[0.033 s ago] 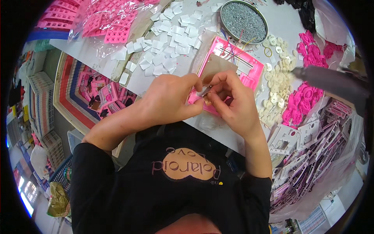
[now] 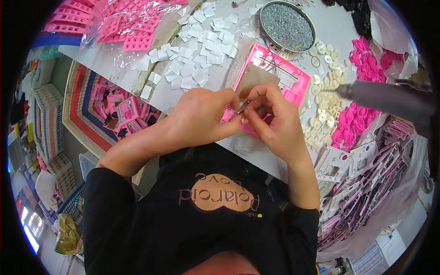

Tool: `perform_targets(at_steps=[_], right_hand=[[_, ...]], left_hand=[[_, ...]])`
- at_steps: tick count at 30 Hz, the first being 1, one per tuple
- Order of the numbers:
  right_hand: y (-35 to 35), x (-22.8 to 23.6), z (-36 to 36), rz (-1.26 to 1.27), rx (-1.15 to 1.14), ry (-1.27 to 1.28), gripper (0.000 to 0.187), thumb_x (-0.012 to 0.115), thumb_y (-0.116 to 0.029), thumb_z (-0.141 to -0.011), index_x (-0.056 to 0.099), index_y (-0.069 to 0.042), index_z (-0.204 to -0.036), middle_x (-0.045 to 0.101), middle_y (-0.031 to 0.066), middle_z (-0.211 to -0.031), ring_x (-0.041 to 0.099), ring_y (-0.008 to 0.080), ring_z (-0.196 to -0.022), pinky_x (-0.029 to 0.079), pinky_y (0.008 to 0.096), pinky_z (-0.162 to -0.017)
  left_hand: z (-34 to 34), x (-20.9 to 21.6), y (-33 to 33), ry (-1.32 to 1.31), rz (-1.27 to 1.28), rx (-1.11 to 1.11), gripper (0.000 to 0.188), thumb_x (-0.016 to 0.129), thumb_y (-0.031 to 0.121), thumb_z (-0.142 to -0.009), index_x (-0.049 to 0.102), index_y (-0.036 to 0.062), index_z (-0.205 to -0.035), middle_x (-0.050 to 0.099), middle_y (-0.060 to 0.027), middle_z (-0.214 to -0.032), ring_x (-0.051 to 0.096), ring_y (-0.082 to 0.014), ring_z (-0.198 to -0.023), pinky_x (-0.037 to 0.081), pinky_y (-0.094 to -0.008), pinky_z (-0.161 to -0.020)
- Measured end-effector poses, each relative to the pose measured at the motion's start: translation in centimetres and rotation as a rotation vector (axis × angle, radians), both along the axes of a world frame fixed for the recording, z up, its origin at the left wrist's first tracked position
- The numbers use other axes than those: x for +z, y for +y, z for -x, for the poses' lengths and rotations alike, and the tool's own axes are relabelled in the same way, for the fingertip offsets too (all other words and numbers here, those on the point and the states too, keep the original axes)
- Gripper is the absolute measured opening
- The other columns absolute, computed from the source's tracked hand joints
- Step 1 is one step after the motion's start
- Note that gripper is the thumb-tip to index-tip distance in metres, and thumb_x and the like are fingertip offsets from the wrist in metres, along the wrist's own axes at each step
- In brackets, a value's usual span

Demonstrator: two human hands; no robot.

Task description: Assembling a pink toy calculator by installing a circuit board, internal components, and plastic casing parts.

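Just above the near part of a pink plastic casing (image 2: 300, 79), my two hands meet. My left hand (image 2: 201, 112) pinches with thumb and forefinger at a small thin silvery piece (image 2: 242, 110). My right hand (image 2: 272, 112) has its fingertips closed on the other side of that piece, and a small tan bit shows under them. The fingers hide most of what they hold. On the casing lies a flat brown-grey plate (image 2: 256, 78), with thin coloured wires (image 2: 278, 62) at its far side.
Beyond the casing stands a round tin of screws (image 2: 288, 27). White paper squares (image 2: 197, 50) lie left; cream plastic parts (image 2: 325, 103) and pink parts (image 2: 366, 64) lie right. A dark power screwdriver (image 2: 380, 94) hangs over these. A bag of printed panels (image 2: 362, 197) stands near right.
The silvery piece between my fingers has tilted and now looks thinner. The hanging screwdriver has swung slightly left. My hands have hardly moved.
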State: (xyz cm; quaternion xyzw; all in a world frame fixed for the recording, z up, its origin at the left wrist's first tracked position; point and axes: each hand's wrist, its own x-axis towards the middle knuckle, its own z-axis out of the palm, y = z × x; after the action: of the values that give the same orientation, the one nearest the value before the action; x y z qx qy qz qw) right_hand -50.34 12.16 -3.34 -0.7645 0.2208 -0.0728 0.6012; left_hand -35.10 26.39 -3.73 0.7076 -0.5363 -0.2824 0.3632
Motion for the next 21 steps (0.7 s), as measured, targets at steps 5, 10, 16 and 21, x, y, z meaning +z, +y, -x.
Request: perform_targets(at_steps=[5, 10, 16, 21], right_hand=[[0.1, 0.6, -0.2, 0.002, -0.004, 0.085, 0.023, 0.067, 0.002, -0.088, 0.056, -0.004, -0.107, 0.064, 0.0068, -0.077, 0.068, 0.0145, -0.066, 0.052, 0.0283, -0.061], [0.4, 0.6, -0.2, 0.032, -0.034, 0.07, 0.021, 0.068, 0.001, -0.088, 0.057, -0.004, -0.105, 0.064, 0.0068, -0.079, 0.066, 0.0153, -0.065, 0.052, 0.0295, -0.06], [2.1, 0.8, 1.0, 0.384, -0.118, -0.047, 0.015, 0.069, 0.003, -0.084, 0.063, -0.003, -0.097, 0.063, 0.0077, -0.091, 0.065, 0.0167, -0.063, 0.053, 0.0294, -0.058], [2.5, 0.3, 2.4, 0.058, -0.255, -0.078, 0.015, 0.07, 0.004, -0.086, 0.067, 0.002, -0.101, 0.068, 0.0099, -0.095, 0.071, 0.014, -0.075, 0.057, 0.0257, -0.064]], left_hand=[[0.3, -1.1, 0.1, -0.001, 0.055, 0.014, 0.011, 0.07, 0.008, -0.082, 0.065, 0.0053, -0.092, 0.048, -0.0045, -0.052, 0.05, -0.0177, -0.044, 0.038, -0.0327, -0.047], [-0.1, -0.7, 0.1, 0.15, -0.052, 0.0, 0.01, 0.067, 0.007, -0.086, 0.066, 0.0023, -0.095, 0.043, -0.0017, -0.053, 0.043, -0.0091, -0.046, 0.035, -0.0295, -0.048], [0.5, 0.3, -0.3, 0.744, -0.248, 0.12, 0.008, 0.062, 0.005, -0.095, 0.065, -0.0008, -0.098, 0.043, 0.0036, -0.056, 0.041, -0.0014, -0.053, 0.034, -0.0255, -0.049], [2.6, -0.8, -0.2, 0.23, 0.074, 0.075, 0.008, 0.064, 0.005, -0.094, 0.065, 0.0005, -0.1, 0.048, 0.0011, -0.057, 0.046, -0.0044, -0.053, 0.038, -0.0264, -0.05]])
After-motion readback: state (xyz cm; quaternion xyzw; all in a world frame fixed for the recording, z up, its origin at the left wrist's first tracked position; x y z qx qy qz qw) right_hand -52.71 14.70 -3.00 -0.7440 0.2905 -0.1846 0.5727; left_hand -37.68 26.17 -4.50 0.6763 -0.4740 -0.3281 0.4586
